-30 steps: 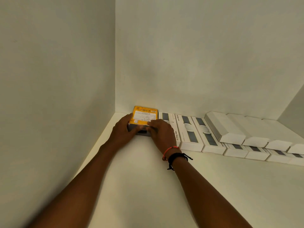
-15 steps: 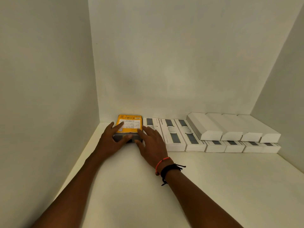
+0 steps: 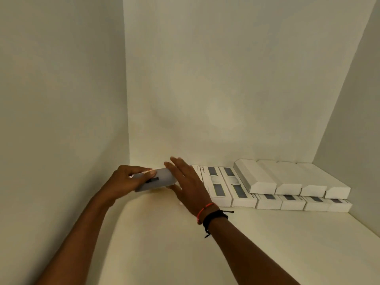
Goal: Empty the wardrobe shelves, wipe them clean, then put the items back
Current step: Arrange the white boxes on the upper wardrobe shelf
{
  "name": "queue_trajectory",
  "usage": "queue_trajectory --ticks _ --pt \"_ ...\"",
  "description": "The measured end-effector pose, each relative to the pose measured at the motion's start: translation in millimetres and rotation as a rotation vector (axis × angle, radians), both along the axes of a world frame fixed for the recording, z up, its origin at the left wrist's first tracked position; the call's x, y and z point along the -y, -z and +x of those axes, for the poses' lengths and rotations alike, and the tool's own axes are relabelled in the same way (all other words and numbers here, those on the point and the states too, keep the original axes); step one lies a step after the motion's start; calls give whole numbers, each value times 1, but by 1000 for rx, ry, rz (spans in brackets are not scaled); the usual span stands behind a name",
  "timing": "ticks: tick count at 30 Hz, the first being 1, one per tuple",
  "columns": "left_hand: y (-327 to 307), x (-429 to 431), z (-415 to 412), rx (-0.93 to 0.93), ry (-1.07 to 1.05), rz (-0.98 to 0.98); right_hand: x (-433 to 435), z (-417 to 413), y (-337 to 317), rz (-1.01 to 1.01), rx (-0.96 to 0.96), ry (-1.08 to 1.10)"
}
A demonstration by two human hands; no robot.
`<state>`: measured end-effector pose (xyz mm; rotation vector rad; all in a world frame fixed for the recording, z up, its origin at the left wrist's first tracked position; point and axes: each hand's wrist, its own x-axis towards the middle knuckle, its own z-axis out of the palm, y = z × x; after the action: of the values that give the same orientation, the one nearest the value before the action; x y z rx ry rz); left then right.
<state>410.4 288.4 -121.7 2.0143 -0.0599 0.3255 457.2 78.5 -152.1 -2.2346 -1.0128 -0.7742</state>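
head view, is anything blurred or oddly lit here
Head view: the small box gripped by the left hand is smeared by motion blur, as are the fingertips of the right hand; the stacked white boxes are sharp; light is dim and yellowish, with soft shadows on the shelf near the arms.

Bare forearms [image 3: 253, 251], right wrist [image 3: 195, 205] with thin red thread [image 3: 204, 210] and knotted black cord bracelet [image 3: 215, 218].

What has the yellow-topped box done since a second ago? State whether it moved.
Yes. The left hand grips the yellow-topped box raised off the shelf and tipped, yellow face out of sight, no longer flat beside the row of white boxes.
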Motion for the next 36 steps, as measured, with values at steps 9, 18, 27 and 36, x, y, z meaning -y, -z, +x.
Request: queue_trajectory --ticks 9,18,27,36 --pt "-8 -1 -7 -58 -69 -282 -18 37 -65 395 -566 24" --pt "65 -26 21 -79 25 17 -31 80 -35 -198 -758 459" --pt "49 -12 29 -63 -197 185 -50 64 -27 -176 -477 348" --pt "59 17 33 15 -202 205 -42 43 -8 -399 -363 304"
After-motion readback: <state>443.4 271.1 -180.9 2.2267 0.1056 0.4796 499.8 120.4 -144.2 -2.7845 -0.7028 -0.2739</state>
